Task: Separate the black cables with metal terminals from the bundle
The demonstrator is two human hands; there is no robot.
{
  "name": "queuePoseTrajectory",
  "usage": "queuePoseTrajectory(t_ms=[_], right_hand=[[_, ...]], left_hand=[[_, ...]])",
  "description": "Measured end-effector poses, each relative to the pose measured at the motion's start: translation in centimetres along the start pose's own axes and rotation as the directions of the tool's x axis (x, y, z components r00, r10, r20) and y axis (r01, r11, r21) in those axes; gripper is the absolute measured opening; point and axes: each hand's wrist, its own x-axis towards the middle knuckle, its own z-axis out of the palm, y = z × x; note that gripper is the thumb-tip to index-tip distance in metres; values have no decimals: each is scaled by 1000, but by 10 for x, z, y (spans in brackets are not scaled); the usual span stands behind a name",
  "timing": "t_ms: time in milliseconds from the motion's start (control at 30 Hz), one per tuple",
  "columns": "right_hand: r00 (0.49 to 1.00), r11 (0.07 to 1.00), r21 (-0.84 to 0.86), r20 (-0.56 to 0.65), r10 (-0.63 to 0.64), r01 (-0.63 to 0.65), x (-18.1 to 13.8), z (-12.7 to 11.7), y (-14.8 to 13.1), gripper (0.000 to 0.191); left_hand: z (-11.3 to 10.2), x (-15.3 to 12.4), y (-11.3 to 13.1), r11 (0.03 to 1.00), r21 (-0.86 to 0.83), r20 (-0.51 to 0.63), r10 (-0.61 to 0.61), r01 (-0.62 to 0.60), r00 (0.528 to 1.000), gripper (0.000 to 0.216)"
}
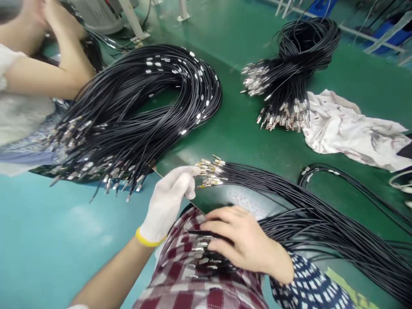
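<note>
My left hand (169, 201), in a white glove with a yellow cuff, reaches forward with its fingers together and its fingertips touching the metal ends of a bundle of black cables (289, 193). My bare right hand (241, 240) rests on my lap with its fingers curled over a black cable (206, 235) among several cable ends with metal terminals (201, 257). The cables run off to the right across the green table (238, 124).
A large looped bundle of black cables (138, 107) lies at the left, a smaller one (289, 64) at the back right beside a crumpled white cloth (350, 128). Another person's arm (45, 77) is at the upper left. Teal floor (48, 240) lies below left.
</note>
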Motion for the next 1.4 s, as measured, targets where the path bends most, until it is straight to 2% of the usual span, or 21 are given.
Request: queuePoseTrajectory(t_ms=[33, 67, 100, 133, 167, 233, 300, 333, 400, 500, 567, 633, 733, 833, 900, 967, 1067, 1133, 1233, 1333, 1400], right_hand=[[998, 994, -109, -67, -5, -2, 2, -7, 3, 20], [982, 975, -211, -188, 22, -63, 3, -14, 9, 17], [953, 930, -333, -300, 51, -154, 5, -21, 16, 15], [929, 852, -460, -363, 77, -250, 6, -27, 25, 14], [927, 768, -567, -364, 94, -300, 6, -32, 34, 14], [950, 670, -686, -297, 98, -283, 6, -38, 49, 12], [960, 654, -712, -269, 82, -255, 4, -41, 57, 11], [958, 668, -699, -277, 73, -253, 3, -42, 59, 11], [945, 729, -629, -318, 75, -270, -1, -42, 58, 11], [915, 846, -457, -395, 83, -275, -7, -41, 53, 9], [903, 894, -370, -423, 79, -252, -12, -40, 50, 8], [903, 915, -330, -422, 77, -233, -18, -38, 49, 7], [909, 925, -314, -410, 72, -215, -28, -37, 48, 7], [924, 924, -327, -377, 62, -196, -33, -36, 45, 8], [960, 922, -341, -263, 92, -182, -29, -35, 36, 13], [984, 928, -331, -95, 148, -171, -18, -31, 21, 19], [969, 948, -201, -37, 245, -247, 3, -19, -3, 20], [922, 916, -106, -19, 387, -387, 12, -10, -13, 21], [883, 872, 139, 91, 461, -470, 13, 2, -13, 28], [884, 827, 319, 87, 460, -462, 6, 12, -5, 28], [891, 805, 402, 74, 447, -437, 2, 15, -2, 29]], left_hand=[[-3, -4, -2, 994, 107, 26, 23, -26, 999, 24], [-3, -9, -6, 972, 225, 83, 54, -72, 995, 23], [-2, -15, -11, 930, 337, 177, 90, -146, 980, 22], [0, -21, -17, 866, 423, 283, 155, -268, 946, 22], [4, -26, -24, 796, 473, 388, 199, -379, 900, 22], [11, -36, -34, 713, 474, 564, 204, -516, 800, 22], [14, -40, -38, 702, 454, 623, 190, -549, 759, 22], [14, -40, -37, 713, 458, 620, 172, -531, 766, 23], [11, -37, -31, 764, 485, 564, 98, -425, 820, 24], [3, -30, -19, 870, 472, 415, -74, -144, 907, 21], [2, -26, -14, 919, 393, 326, -165, 25, 931, 17], [4, -23, -11, 955, 265, 265, -205, 134, 942, 14], [10, -17, -9, 981, 32, 193, -193, 191, 962, 15], [11, -12, -8, 988, -73, 94, -129, 136, 987, 16], [11, -11, -6, 994, -19, 106, -109, 112, 988, 16], [11, -13, -4, 992, 100, 218, -94, 73, 971, 17], [13, -20, -2, 965, 256, 361, -48, -49, 931, 23], [14, -23, -3, 948, 308, 338, -36, -75, 940, 27], [12, -23, -6, 955, 295, 284, -107, 19, 953, 26], [8, -17, -8, 968, 114, 388, -252, 226, 886, 23], [7, -11, -9, 946, 18, 461, -294, 323, 837, 25]])
